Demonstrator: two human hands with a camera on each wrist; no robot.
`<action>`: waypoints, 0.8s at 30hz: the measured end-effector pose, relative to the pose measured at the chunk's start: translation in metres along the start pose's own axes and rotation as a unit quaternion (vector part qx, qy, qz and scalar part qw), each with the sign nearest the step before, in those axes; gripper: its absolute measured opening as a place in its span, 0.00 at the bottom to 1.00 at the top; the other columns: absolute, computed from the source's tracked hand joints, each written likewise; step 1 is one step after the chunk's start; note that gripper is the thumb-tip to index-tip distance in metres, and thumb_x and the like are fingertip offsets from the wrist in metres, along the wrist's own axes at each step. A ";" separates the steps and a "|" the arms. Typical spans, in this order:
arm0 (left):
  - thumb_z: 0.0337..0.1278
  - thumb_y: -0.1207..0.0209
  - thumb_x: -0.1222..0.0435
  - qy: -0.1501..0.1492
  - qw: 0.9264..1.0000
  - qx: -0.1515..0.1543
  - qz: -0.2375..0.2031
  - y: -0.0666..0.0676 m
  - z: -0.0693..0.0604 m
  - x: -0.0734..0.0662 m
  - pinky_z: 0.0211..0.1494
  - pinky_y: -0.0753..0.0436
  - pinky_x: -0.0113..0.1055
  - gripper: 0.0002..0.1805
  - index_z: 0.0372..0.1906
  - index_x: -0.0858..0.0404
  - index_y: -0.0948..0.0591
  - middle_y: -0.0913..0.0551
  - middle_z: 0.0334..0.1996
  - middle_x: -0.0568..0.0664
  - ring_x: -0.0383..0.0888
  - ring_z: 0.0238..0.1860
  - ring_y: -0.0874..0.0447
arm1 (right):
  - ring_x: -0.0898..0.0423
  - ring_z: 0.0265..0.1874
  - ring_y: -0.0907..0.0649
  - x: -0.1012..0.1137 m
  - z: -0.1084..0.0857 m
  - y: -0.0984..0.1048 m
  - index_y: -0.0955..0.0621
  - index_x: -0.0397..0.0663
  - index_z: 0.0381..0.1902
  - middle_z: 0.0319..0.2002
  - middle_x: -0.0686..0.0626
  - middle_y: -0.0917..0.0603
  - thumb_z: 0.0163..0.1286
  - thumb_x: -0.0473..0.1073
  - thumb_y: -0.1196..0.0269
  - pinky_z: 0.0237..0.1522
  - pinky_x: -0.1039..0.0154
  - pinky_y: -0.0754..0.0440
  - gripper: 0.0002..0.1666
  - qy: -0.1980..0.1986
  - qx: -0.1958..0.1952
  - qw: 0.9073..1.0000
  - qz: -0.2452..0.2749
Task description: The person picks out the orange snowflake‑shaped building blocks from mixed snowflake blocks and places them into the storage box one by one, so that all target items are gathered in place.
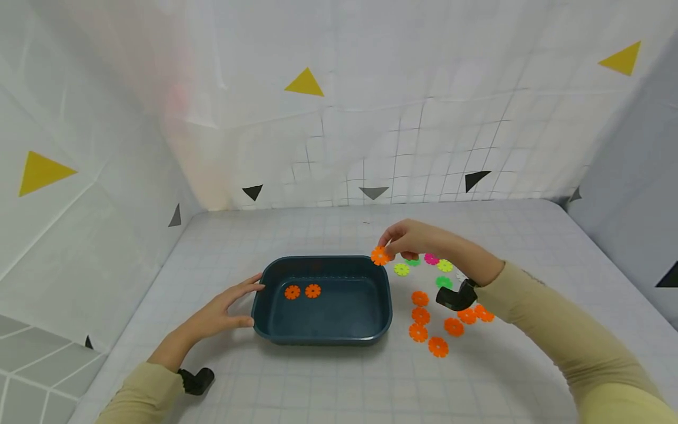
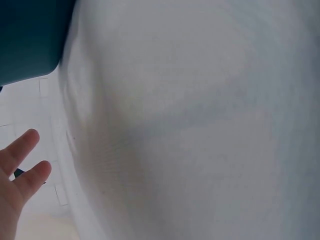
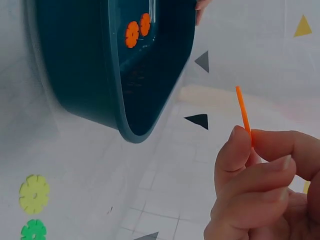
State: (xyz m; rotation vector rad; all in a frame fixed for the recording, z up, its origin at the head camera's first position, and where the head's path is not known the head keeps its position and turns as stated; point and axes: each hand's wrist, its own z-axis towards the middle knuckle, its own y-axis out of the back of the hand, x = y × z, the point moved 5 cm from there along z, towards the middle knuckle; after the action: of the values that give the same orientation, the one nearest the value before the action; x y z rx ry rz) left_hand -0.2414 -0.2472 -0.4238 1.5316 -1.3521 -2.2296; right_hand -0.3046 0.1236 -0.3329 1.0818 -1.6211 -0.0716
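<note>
A dark teal plastic basin [image 1: 323, 340] stands on the table, with two orange notched discs [image 1: 292, 292] lying inside on its left part. Between thumb and forefinger my right hand [image 1: 410, 238] pinches another orange notched disc [image 1: 379, 255] near the basin's far right corner. In the right wrist view that pinched disc [image 3: 242, 110] appears edge-on. Fingers spread, my left hand [image 1: 222, 309] is at the basin's left side, its fingertips at the rim. The left wrist view shows part of this left hand [image 2: 20, 175] and a corner of the basin [image 2: 30, 45].
Right of the basin lie several loose orange discs [image 1: 421, 315]. Farther back are yellow [image 1: 401, 269], green [image 1: 444, 282] and pink [image 1: 431, 259] ones, partly behind the right hand and wrist. White sheeting with yellow and dark triangles [image 1: 305, 82] encloses the table's back and sides.
</note>
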 end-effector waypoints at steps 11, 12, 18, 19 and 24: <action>0.50 0.36 0.62 -0.003 1.000 0.001 -0.002 0.000 0.000 0.000 0.58 0.44 0.68 0.35 0.65 0.57 0.34 0.47 0.70 0.56 0.64 0.67 0.49 | 0.58 0.12 0.35 0.016 0.012 -0.010 0.22 0.40 0.41 0.21 0.51 0.24 0.59 0.37 0.44 0.18 0.69 0.36 0.12 -0.001 0.020 1.000 -0.004; 0.50 0.36 0.62 -0.003 1.000 0.001 -0.002 0.000 0.000 0.000 0.58 0.44 0.68 0.35 0.65 0.57 0.34 0.47 0.70 0.56 0.64 0.67 0.49 | 0.58 0.12 0.35 0.017 0.014 -0.011 0.22 0.40 0.41 0.21 0.51 0.24 0.59 0.36 0.44 0.18 0.69 0.37 0.12 0.001 0.021 1.000 -0.002; 0.49 0.36 0.62 -0.001 1.000 0.001 -0.003 0.000 -0.001 -0.001 0.58 0.44 0.69 0.35 0.65 0.57 0.34 0.47 0.70 0.57 0.65 0.67 0.50 | 0.59 0.12 0.35 0.018 0.026 -0.022 0.21 0.41 0.41 0.22 0.49 0.23 0.58 0.35 0.43 0.18 0.69 0.37 0.12 0.009 0.034 0.999 -0.003; 0.49 0.36 0.62 0.000 1.000 0.000 -0.003 0.000 -0.001 -0.001 0.58 0.44 0.69 0.35 0.65 0.57 0.34 0.47 0.70 0.57 0.65 0.67 0.50 | 0.59 0.12 0.35 0.018 0.029 -0.024 0.21 0.41 0.41 0.23 0.49 0.23 0.57 0.35 0.43 0.18 0.69 0.37 0.13 0.010 0.036 0.999 -0.005; 0.49 0.36 0.62 0.002 1.000 -0.002 -0.001 0.000 0.000 0.000 0.58 0.45 0.69 0.35 0.64 0.56 0.34 0.47 0.70 0.56 0.64 0.67 0.50 | 0.59 0.11 0.34 0.021 0.036 -0.032 0.21 0.42 0.41 0.24 0.48 0.22 0.57 0.34 0.43 0.17 0.69 0.38 0.12 -0.004 0.039 0.999 -0.019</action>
State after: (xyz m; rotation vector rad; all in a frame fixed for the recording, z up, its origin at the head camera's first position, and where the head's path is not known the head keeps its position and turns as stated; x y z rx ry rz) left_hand -0.2410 -0.2473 -0.4234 1.5366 -1.3459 -2.2263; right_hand -0.3130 0.0740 -0.3486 1.1736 -1.6218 -0.0367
